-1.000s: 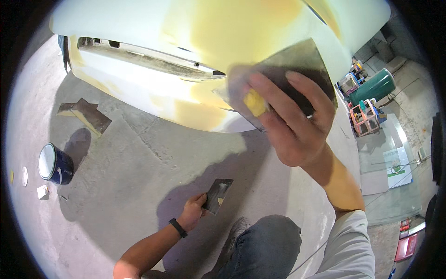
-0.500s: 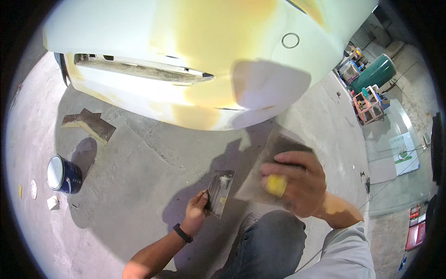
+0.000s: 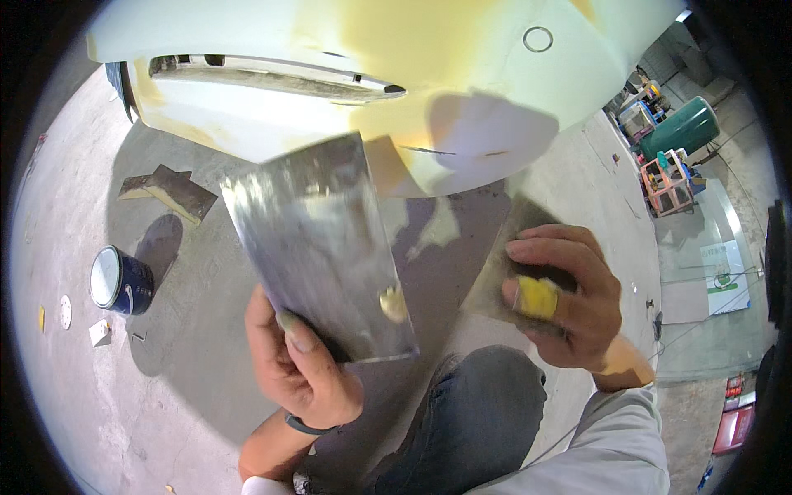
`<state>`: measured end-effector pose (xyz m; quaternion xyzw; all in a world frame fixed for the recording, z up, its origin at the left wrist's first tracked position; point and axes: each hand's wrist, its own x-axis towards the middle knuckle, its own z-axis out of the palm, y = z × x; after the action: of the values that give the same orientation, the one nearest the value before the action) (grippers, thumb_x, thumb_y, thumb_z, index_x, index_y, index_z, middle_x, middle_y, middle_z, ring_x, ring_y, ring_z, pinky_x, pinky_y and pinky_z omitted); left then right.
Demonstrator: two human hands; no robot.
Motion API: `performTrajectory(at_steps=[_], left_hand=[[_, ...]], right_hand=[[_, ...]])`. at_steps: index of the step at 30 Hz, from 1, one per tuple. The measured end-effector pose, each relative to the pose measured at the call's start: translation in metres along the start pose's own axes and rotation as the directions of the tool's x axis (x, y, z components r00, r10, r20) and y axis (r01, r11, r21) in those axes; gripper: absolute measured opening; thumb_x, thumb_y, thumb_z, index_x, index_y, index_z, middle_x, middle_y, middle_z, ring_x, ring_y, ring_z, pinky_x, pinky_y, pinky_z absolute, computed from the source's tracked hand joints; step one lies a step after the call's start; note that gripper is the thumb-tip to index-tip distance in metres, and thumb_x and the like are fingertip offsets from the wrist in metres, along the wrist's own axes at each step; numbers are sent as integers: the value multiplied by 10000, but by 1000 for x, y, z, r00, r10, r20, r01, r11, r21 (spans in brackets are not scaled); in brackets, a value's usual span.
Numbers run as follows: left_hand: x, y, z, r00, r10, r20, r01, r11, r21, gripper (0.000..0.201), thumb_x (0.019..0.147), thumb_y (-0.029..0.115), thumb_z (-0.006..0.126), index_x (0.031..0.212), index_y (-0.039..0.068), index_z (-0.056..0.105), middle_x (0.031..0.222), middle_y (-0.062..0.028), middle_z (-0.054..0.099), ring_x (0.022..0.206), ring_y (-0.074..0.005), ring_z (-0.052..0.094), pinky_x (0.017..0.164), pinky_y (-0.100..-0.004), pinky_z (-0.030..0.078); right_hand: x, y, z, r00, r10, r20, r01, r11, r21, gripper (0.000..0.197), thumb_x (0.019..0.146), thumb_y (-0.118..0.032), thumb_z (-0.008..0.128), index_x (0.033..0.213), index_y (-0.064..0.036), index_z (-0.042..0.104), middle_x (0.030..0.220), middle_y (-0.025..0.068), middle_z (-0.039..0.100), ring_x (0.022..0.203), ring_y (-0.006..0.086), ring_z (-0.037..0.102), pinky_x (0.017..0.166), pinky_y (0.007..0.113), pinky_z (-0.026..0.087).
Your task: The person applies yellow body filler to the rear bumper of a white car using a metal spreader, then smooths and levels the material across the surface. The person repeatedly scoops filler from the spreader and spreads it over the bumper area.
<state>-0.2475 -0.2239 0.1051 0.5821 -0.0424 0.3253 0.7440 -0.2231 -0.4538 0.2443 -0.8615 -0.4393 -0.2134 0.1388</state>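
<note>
Can (image 3: 121, 282) stood far left. Left hand (image 3: 307, 370) gripped a metal plate (image 3: 318, 243) left of centre, yellowish dab (image 3: 393, 305) near its right edge. Bumper (image 3: 404, 45) ran across the top. Grey blade (image 3: 492, 289), right of centre, sat in right hand's (image 3: 584, 301) grasp, yellow patch (image 3: 536, 297) at the fingers. Green drum (image 3: 681, 130) was upper right.
</note>
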Motion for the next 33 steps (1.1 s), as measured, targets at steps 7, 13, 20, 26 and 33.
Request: performTrajectory(at_steps=[7, 13, 20, 26, 33], left_hand=[[16, 19, 18, 995, 88, -38, -89, 996, -19, 454, 1059, 135, 350, 1430, -126, 333, 1323, -220, 541, 1142, -213, 575, 994, -290, 423], [27, 30, 8, 997, 49, -51, -55, 991, -122, 454, 1055, 128, 379, 1426, -132, 353, 1310, -218, 552, 1139, -212, 578, 992, -296, 429], [31, 39, 11, 980, -195, 36, 192, 888, -419, 464, 1061, 176, 462, 1418, -117, 413, 1339, -170, 563, 1175, -176, 571, 1030, -298, 429], [32, 29, 5, 987, -139, -82, 109, 951, -291, 491, 1063, 188, 421, 1419, -148, 386, 1285, -182, 583, 1090, -163, 576, 959, -256, 429], [28, 20, 13, 986, 25, -167, -27, 1000, -13, 450, 1057, 139, 388, 1402, -148, 418, 1320, -258, 569, 1196, -234, 566, 1034, -327, 417]], right_hand=[[43, -22, -8, 979, -175, 102, 182, 981, -72, 347, 693, -215, 826, 1032, -162, 777, 1149, 86, 685, 1023, 310, 636, 844, 356, 549], [59, -35, -10, 951, -209, 226, 236, 967, -99, 297, 716, -197, 810, 1010, -171, 780, 1146, 75, 685, 1029, 297, 634, 853, 362, 553], [62, -33, -8, 960, -260, 109, 266, 963, -49, 338, 673, -145, 708, 1004, -131, 778, 1222, 97, 652, 1078, 288, 619, 876, 367, 558], [61, -36, -13, 963, -169, 210, 207, 962, -176, 301, 755, -112, 764, 1047, -186, 770, 1213, 97, 637, 1110, 328, 597, 898, 372, 523], [68, -32, -7, 909, -282, 306, 329, 938, -111, 311, 691, -198, 683, 987, -147, 764, 1234, 105, 659, 1134, 305, 619, 882, 374, 576]])
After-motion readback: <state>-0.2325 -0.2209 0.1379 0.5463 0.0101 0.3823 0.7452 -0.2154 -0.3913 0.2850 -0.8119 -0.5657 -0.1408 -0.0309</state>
